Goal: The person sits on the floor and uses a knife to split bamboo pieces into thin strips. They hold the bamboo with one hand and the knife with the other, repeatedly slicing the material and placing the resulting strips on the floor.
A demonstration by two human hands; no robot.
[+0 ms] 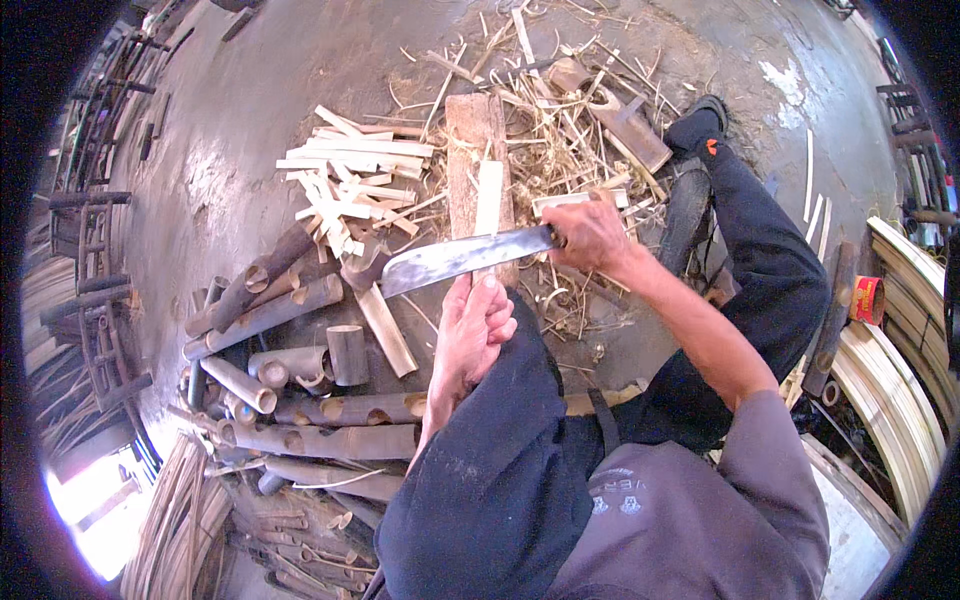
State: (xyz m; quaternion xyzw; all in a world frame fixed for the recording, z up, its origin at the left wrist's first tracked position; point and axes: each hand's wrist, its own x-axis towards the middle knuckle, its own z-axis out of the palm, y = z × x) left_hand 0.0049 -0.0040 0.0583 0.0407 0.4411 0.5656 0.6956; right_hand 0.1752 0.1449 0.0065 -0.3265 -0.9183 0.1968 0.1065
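My right hand [595, 235] is wrapped firmly around the handle of a broad knife [450, 262], its blade pointing toward nine o'clock. My left hand [472, 328] is closed tight on the near end of a pale bamboo strip [489, 195], which runs out toward twelve o'clock over a worn wooden plank [470, 120]. The blade crosses above the strip; whether the edge is biting, I cannot tell.

I judge the work to be well under way. Between ten and eleven o'clock lies a heap of pale split pieces [365, 160] that looks finished or nearly so, and curly shavings [560, 150] cover the floor [270, 110] at one o'clock. The strip I hold seems only partly worked. Between eight and nine o'clock, uncut bamboo tubes [265, 315] are probably what is left.

As for writing, my grey shirt [690, 500] carries small pale lettering and emblems, partly lost in folds. The red can [867, 299] at three o'clock bears yellow print, too small to make out.
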